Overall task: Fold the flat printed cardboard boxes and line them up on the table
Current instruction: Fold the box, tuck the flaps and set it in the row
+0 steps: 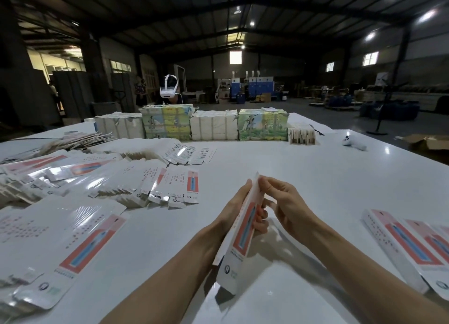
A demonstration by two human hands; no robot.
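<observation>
"Head view: where is the cardboard box (245, 226) just now?"

"Between both hands, lifted off the surface (303, 168), standing on edge and tilted. The left hand (232, 208) grips its long body, fingers curled round it with their tips showing on the printed face. The right hand (285, 197) pinches the top end and seems to be working the flap there."

"Is that flap tucked?"

"I can't tell; the fingertips cover it."

"What might go wrong?"

"Three things, I'd guess. If the left hand squeezes too hard, the sleeve could flatten or crease off its score line. The print looks glossy, so the box may slide down through the grip when the right hand pushes. And a flap forced in at an angle could buckle rather than tuck."

"And setting it down?"

"The finished boxes (408, 246) lie to the right of the right hand; a careless placement could knock their row crooked. The flat stacks (80, 236) sit well to the left of the left hand, so there's little risk there."
</observation>
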